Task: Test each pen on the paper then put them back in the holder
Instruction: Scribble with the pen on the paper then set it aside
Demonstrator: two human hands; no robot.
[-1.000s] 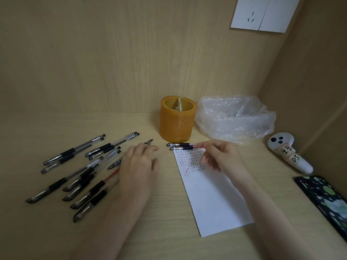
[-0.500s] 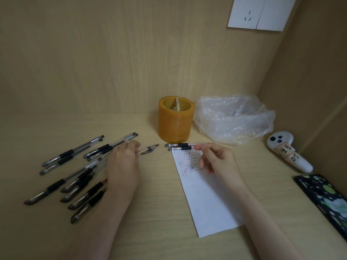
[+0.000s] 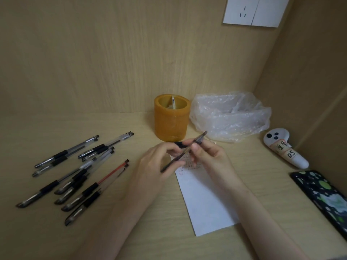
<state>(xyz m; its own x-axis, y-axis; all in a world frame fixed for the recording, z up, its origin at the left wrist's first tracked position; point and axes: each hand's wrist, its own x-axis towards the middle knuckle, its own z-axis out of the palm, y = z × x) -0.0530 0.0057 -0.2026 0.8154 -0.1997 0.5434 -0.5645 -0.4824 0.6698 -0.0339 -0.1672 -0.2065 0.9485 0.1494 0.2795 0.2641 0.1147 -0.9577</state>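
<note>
Pen, slim, clear-barrelled with dark grip section (image 3: 185, 151): being held in the air over the top end of the white paper strip (image 3: 204, 199), slanting from lower left to upper right. Left hand (image 3: 159, 166) is gripping its lower end, fingers curled round the barrel; right hand (image 3: 208, 156) is pinching the upper part between thumb and fingertips. A small black piece sits by the left fingertips, possibly a cap; blur is preventing certainty.

Holder, orange, cylindrical, translucent (image 3: 171, 121): standing upright just behind the hands, apparently holding no pens.

Pens, loose, clear plastic with black grips, one with a red refill (image 3: 75, 175): lying scattered on the light wooden desk (image 3: 112, 231) to the left, well apart from the holder.

Paper strip: lying flat, small test marks showing at its top end.

Handling judgement: pen is looking light, rigid and smooth, so likely to roll when set down; the rubbery dark grip near the tip seems the surest place to take hold. Paper is thin and may be sliding under the nib unless steadied.

Also present: crumpled clear plastic bag (image 3: 231, 117), white handheld controller (image 3: 283, 149), dark patterned phone (image 3: 323, 196).
</note>
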